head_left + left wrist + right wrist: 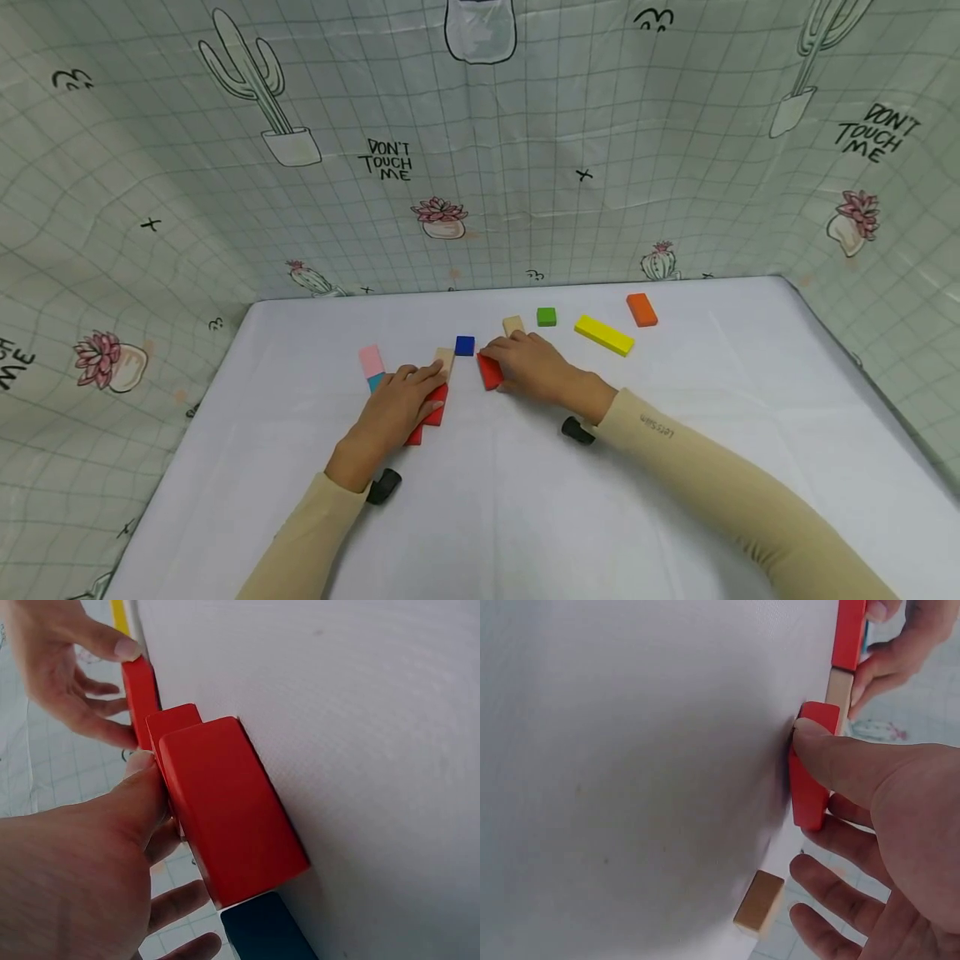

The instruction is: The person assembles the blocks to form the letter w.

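Note:
In the head view my left hand (396,410) lies over a cluster of blocks, its fingers reaching forward. Its thumb touches a red block (437,410), and its fingertips are at a wooden block (445,358) just beyond. Another red block (414,436) sits nearer me, partly covered by the hand; the left wrist view shows the nearest red block (232,814) close up. My right hand (536,367) pinches a separate red block (810,780) between thumb and fingers, close over the table. A blue block (465,346) lies between the hands.
Left of my left hand are a pink block (371,362) and a light blue block (376,382). Beyond my right hand lie a second wooden block (513,324), a green block (547,317), a long yellow block (604,335) and an orange block (642,310). Patterned cloth (517,225) hangs behind the table.

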Motion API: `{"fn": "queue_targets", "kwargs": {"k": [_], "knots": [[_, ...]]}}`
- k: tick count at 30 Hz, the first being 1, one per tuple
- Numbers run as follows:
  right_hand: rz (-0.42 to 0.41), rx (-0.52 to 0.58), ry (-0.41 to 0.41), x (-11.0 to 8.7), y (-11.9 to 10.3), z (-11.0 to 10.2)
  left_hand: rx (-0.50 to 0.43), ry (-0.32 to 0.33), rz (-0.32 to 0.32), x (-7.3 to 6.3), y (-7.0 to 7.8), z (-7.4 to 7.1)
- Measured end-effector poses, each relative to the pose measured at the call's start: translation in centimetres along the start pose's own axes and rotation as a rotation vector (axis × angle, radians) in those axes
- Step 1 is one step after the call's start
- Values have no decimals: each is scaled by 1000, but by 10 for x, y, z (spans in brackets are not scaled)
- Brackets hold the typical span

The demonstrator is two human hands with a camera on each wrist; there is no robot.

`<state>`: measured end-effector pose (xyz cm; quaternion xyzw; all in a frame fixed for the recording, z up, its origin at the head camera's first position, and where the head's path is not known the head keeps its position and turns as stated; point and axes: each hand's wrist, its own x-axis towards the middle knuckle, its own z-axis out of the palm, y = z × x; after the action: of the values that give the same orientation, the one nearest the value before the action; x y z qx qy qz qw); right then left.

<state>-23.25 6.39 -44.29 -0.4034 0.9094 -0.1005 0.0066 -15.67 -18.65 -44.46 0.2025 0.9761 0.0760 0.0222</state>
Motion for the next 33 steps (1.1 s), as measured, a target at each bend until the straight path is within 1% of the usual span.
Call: {"fn": "queue_targets", "kwargs": {"k": [5,16,33], "knots": [[6,4,2,1,-1,4,-2,9,6,0,0,0],[45,30,-18,3,-2,6,-18,-6,-5,1,-1,-1],[33,30,-1,6,-1,8,-12,24,16,4,-3,-2]]}}
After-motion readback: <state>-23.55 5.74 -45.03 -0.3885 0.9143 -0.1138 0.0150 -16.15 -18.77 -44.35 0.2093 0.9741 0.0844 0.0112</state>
